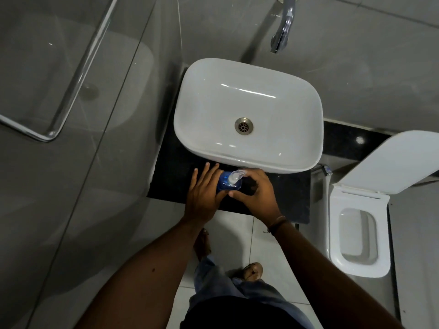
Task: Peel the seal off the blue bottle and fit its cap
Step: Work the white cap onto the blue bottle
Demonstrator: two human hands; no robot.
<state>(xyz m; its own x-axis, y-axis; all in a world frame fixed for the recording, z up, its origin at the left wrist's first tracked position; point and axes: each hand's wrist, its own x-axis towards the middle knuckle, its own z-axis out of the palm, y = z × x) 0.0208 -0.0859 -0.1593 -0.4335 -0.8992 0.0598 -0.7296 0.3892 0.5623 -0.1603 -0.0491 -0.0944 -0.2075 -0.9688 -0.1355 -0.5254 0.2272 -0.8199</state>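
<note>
A blue bottle [225, 184] stands upright on the black counter [173, 176] just in front of the white basin. A white pump cap [234, 178] sits on top of it, nozzle pointing right. My left hand [202, 193] rests against the bottle's left side, fingers stretched toward the basin. My right hand [255, 194] curls around the bottle's right side, thumb on its front. No seal can be made out.
The white basin [297, 129] fills the counter's far part, with a chrome tap [282, 27] above it. A toilet [358, 233] with raised lid stands to the right. A glass shower panel [71, 91] is on the left. My feet are below.
</note>
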